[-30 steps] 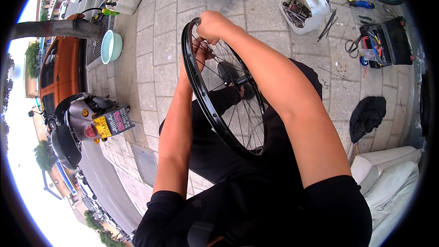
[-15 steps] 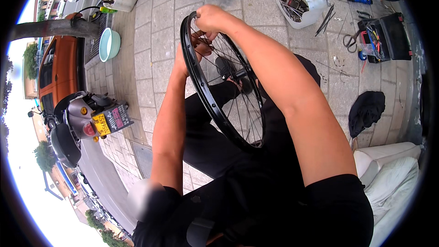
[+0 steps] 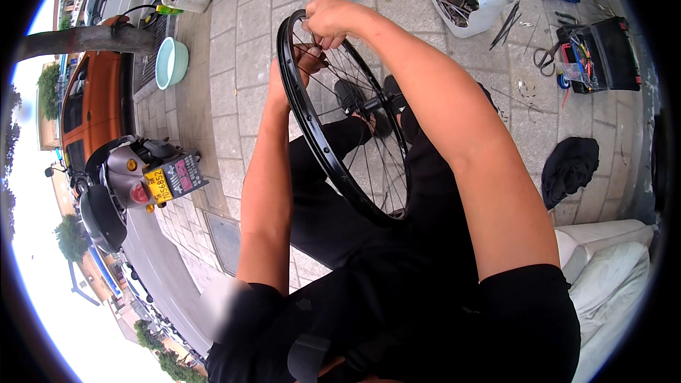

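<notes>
A black bicycle wheel rim (image 3: pixel 312 124) without a tyre stands tilted against my legs, with thin dark spokes running to its hub (image 3: pixel 374 104). My left hand (image 3: pixel 306 62) reaches behind the rim's far end. Its fingers are closed around a spoke there, partly hidden by the rim and spokes. From the right comes my right hand (image 3: pixel 329 18), fingers curled and pinched at the rim's inner edge just above the left. Whatever lies between the right fingertips is hidden.
On the paving at the far right are a cut-open white jug (image 3: pixel 479 20) of tools, scissors (image 3: pixel 546 59) and an open black toolbox (image 3: pixel 606 60). A black cloth (image 3: pixel 569 170) lies nearer. Leftward are a pale green basin (image 3: pixel 172 64) and a parked scooter (image 3: pixel 120 184).
The wheel and both hands appear slightly higher in view. My left fingers have shifted among the spokes, while the right hand stays curled at the rim.
</notes>
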